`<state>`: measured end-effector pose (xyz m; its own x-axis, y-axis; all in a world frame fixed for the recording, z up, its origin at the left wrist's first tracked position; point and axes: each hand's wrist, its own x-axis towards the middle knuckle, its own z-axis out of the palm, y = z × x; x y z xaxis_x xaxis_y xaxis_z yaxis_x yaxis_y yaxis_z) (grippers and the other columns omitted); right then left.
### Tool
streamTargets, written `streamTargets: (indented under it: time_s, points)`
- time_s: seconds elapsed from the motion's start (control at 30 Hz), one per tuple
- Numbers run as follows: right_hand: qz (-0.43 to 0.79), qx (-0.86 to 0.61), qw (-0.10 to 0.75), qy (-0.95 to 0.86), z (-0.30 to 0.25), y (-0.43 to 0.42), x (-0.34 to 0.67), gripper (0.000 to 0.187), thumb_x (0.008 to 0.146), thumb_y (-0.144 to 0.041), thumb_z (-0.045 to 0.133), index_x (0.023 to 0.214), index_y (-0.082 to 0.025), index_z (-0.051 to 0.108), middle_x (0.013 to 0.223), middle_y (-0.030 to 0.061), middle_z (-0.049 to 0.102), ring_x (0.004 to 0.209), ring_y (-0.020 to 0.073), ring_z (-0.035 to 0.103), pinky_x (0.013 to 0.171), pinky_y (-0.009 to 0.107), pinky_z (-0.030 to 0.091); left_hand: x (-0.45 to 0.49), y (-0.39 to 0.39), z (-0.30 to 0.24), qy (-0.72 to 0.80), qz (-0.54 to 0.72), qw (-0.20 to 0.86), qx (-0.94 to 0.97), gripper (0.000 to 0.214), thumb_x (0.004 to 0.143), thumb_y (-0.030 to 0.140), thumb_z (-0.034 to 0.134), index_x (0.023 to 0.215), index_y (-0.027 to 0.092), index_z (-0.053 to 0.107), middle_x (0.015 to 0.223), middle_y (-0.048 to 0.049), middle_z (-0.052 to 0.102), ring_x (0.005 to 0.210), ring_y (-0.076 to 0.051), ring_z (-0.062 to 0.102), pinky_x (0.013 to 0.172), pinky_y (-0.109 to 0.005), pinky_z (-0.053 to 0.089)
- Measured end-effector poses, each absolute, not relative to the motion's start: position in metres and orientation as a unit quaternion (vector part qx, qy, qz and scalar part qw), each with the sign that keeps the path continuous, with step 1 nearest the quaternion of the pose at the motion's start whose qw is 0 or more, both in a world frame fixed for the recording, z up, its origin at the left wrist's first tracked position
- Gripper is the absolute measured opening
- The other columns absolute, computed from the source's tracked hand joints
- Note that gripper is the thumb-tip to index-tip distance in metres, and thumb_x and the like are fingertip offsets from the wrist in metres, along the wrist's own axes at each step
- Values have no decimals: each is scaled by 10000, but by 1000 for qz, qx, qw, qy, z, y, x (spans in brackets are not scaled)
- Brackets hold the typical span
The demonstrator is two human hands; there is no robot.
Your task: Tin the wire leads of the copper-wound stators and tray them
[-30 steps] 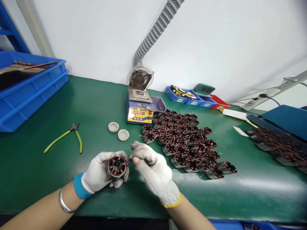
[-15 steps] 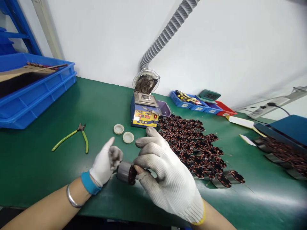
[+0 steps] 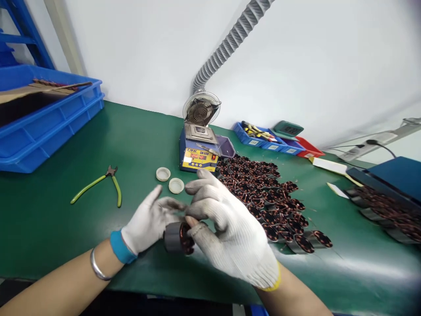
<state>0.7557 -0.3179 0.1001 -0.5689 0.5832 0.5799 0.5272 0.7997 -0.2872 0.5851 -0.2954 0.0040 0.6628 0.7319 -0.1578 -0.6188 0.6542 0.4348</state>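
Both my hands wear white knit gloves and meet over the green bench near its front edge. My right hand [image 3: 230, 230] pinches a grey cylindrical motor stator [image 3: 176, 237] with copper windings, lying on its side. My left hand [image 3: 149, 221] is at the stator's left end, thumb raised and fingers reaching across its top, touching it. A silver bangle sits on my left wrist. Right of my hands lies a large group of like stators [image 3: 269, 197] standing on the mat.
A solder pot [image 3: 199, 151] with a grey extraction hose stands behind the hands. Two white caps [image 3: 169, 180] and green-handled cutters [image 3: 98, 184] lie to the left. Blue crates [image 3: 42, 127] sit far left, small parts bins [image 3: 272, 142] at the back, more stators [image 3: 388, 210] far right.
A second ago my left hand held the stator facing up; my right hand has since taken it and turned it on its side. My left fingers have opened across its top.
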Motion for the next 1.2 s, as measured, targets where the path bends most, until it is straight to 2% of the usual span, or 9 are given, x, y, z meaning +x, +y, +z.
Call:
streamTargets:
  time_s: [0.13,0.37,0.43,0.57,0.67,0.8,0.9,1.03,1.2]
  points:
    - [81,-323,339,-880,93,-316,759,105,822,-108,546,794,-208,566,825,54,637,1066,229,621,1056,524,430,598,-307,-7,142,259,922,251,462,785,613,659,843,155,637,637,-26,619,498,-182,618,445,-274,493]
    - [173,-452,588,-648,50,-319,780,170,902,-222,545,734,-213,572,788,54,628,1018,255,651,916,444,525,597,-313,7,251,481,777,320,588,671,470,838,1122,180,597,950,-49,625,780,-180,637,710,-334,564]
    - [152,-496,558,-647,28,-325,774,56,867,-253,595,872,-208,627,960,88,668,1075,273,640,934,448,530,598,-314,3,262,489,764,330,647,688,469,826,1219,202,569,1059,-76,632,905,-228,650,812,-377,555]
    - [163,-546,413,-711,-6,-343,748,615,823,-285,624,1400,-186,435,1362,146,555,1244,286,560,1040,456,487,600,-319,-9,318,490,713,388,639,796,471,732,1356,244,524,1409,-77,519,1367,-261,393,1169,-366,277]
    - [189,-570,400,-692,-12,-346,740,590,848,-258,577,1411,-187,415,1343,128,575,1215,255,590,1030,408,503,599,-323,-13,339,454,706,425,537,884,469,626,1374,273,527,1508,-19,428,1470,-205,190,1211,-301,129]
    - [287,-590,405,-637,-3,-326,757,565,806,-245,594,1358,-211,477,1194,86,660,1074,226,663,926,369,567,603,-320,-14,320,460,745,361,592,883,482,616,1414,265,474,1496,-48,443,1402,-244,348,1149,-354,306]
    - [325,-604,407,-603,2,-295,775,598,787,-294,598,1358,-165,475,1092,96,684,1008,235,672,893,400,573,608,-314,-15,354,434,757,337,592,868,459,637,1381,201,491,1317,-116,592,1082,-252,608,928,-375,488]
    - [246,-615,352,-661,-2,-261,784,572,729,-253,625,1288,-159,550,1212,113,628,1115,253,609,1032,460,467,612,-313,-18,384,374,723,436,523,807,347,715,1263,130,578,1029,-102,677,879,-203,617,830,-328,481]
    - [245,-616,284,-693,-4,-250,777,561,737,-241,614,1287,-149,561,1224,116,625,1128,250,608,1035,445,458,613,-318,-20,395,334,687,511,513,849,342,629,1313,142,544,1094,-114,658,932,-215,614,838,-319,474]
